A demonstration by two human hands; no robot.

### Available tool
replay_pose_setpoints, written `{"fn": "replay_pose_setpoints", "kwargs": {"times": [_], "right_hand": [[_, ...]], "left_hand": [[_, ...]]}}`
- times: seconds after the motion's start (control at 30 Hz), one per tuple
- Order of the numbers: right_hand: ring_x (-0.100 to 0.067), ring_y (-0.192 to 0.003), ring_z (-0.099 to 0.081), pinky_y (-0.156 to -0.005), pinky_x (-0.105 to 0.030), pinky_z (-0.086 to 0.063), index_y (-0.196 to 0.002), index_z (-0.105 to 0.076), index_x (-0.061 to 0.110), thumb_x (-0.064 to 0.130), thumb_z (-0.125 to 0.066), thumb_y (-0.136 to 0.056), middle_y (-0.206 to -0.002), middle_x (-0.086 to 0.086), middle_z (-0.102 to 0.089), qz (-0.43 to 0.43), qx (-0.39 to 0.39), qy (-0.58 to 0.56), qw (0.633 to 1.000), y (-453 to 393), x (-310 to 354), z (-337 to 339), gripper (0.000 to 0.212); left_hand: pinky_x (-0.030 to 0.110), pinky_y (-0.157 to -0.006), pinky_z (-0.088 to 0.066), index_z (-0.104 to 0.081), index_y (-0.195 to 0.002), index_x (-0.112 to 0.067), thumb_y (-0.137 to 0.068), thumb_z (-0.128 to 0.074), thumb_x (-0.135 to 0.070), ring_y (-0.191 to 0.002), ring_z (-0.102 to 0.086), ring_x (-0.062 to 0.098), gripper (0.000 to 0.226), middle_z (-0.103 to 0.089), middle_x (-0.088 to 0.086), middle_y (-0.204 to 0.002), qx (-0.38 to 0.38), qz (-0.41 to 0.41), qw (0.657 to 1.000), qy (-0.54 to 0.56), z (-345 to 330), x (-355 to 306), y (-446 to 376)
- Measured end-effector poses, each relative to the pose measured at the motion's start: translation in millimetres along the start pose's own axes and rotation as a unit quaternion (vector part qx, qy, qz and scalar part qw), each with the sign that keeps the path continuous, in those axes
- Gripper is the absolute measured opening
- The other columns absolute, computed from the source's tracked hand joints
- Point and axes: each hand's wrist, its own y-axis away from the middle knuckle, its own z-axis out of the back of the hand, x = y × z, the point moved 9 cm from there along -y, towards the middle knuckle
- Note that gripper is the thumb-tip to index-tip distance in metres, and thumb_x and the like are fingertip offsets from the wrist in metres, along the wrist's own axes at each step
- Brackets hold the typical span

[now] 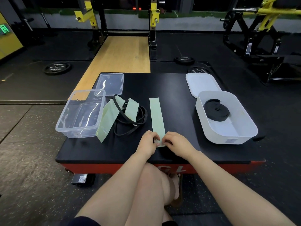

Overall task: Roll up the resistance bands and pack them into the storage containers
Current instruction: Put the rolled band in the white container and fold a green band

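A pale green band (104, 123) at nine o'clock bore "30", seen upside down. The green wall sign (4, 29) at ten o'clock and the weight plates' lettering were unreadable.

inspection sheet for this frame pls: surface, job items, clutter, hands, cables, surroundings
Surface: black padded platform top, red side.
Job's things: flat pale green band, near end pinched by both hands; tangle of green and thin black bands; rolled black band inside white tub; empty clear plastic tub.
Clutter: clear lid; white lid.
Grippers: left hand, right hand, fingers curled on the band end.
Cables: nothing seen.
Surroundings: yellow-and-black rack, weight plates on floor.
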Motion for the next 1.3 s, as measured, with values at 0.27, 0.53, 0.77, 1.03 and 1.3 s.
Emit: {"fn": "replay_pose_setpoints", "kwargs": {"times": [0.27, 0.53, 0.77, 1.03, 1.3], "right_hand": [[-0.017, -0.098, -0.049, -0.078, -0.03, -0.045, -0.103, -0.068, 0.015, 0.02, -0.055, -0.094, -0.101, 0.002, -0.06, 0.046, -0.036, 0.046, 0.997, 8, 6, 2, 0.018], [-0.016, -0.098, -0.052, -0.084, -0.03, -0.044, -0.103, -0.071, 0.018, 0.02, -0.055, -0.094, -0.098, 0.003, -0.063, 0.003, 0.0, 0.009, 1.0, -3, -2, 2, 0.019], [-0.017, -0.093, -0.056, -0.085, -0.029, -0.046, -0.099, -0.073, 0.016, 0.017, -0.06, -0.091, -0.092, 0.006, -0.055, -0.052, 0.015, -0.049, 0.997, -10, -11, 1, 0.015], [-0.012, -0.096, -0.053, -0.069, -0.021, -0.04, -0.102, -0.067, 0.016, 0.022, -0.052, -0.095, -0.102, 0.006, -0.06, -0.008, -0.084, 0.023, 0.996, 3, 2, 10, 0.017], [-0.014, -0.099, -0.052, -0.071, -0.026, -0.044, -0.106, -0.064, 0.013, 0.021, -0.056, -0.093, -0.106, 0.004, -0.059, 0.004, -0.092, 0.026, 0.995, 3, 0, 4, 0.017]], "left_hand": [[0.018, -0.083, -0.038, -0.07, -0.093, -0.01, -0.088, -0.062, -0.012, -0.098, -0.049, 0.012, 0.009, -0.054, 0.0, -0.102, 0.001, -0.018, 0.999, -0.03, 1, -3, 1], [0.029, -0.089, -0.043, -0.066, -0.109, -0.019, -0.087, -0.064, -0.025, -0.108, -0.048, 0.013, 0.023, -0.055, -0.004, -0.111, 0.041, -0.041, 0.992, -0.109, -1, -8, 6], [0.028, -0.082, -0.045, -0.066, -0.097, -0.017, -0.089, -0.06, -0.015, -0.096, -0.059, 0.019, 0.01, -0.06, -0.003, -0.101, 0.014, -0.021, 0.995, -0.092, 4, -8, 3], [0.033, -0.083, -0.047, -0.069, -0.094, -0.015, -0.091, -0.056, -0.015, -0.103, -0.052, 0.016, 0.013, -0.055, -0.001, -0.106, -0.015, 0.029, 0.996, -0.087, 3, -3, -3], [0.031, -0.079, -0.049, -0.065, -0.092, -0.017, -0.088, -0.063, -0.014, -0.089, -0.059, 0.018, 0.005, -0.058, -0.003, -0.094, -0.029, 0.092, 0.995, 0.019, 2, 14, -5]]}}
